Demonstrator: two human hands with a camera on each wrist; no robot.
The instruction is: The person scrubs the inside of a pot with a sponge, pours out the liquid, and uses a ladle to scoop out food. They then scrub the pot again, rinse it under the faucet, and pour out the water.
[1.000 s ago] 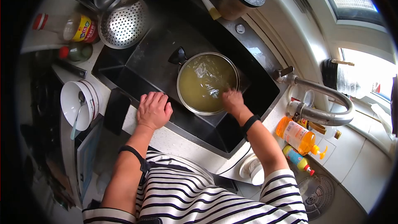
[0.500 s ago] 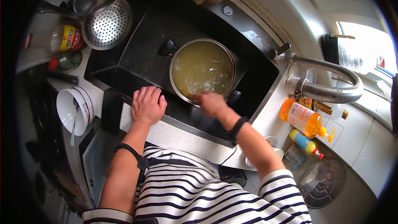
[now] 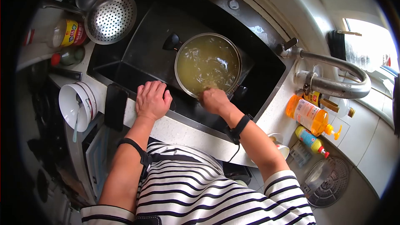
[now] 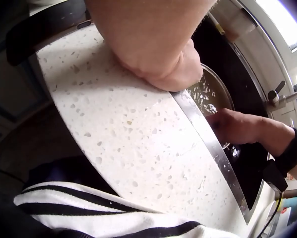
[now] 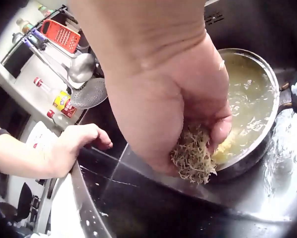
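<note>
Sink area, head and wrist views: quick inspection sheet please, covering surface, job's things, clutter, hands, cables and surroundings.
Surface: speckled counter around a black sink, wet beside the pot.
Job's things: pot of cloudy yellowish water standing in the sink; fibrous clump at its near rim.
Clutter: perforated skimmer, stacked bowls with a spoon, orange bottle.
Hands: right hand grips the fibrous clump; left hand rests flat on the sink's front edge.
Cables: thin cable hanging from the right wristband.
Surroundings: faucet, bright window.
</note>
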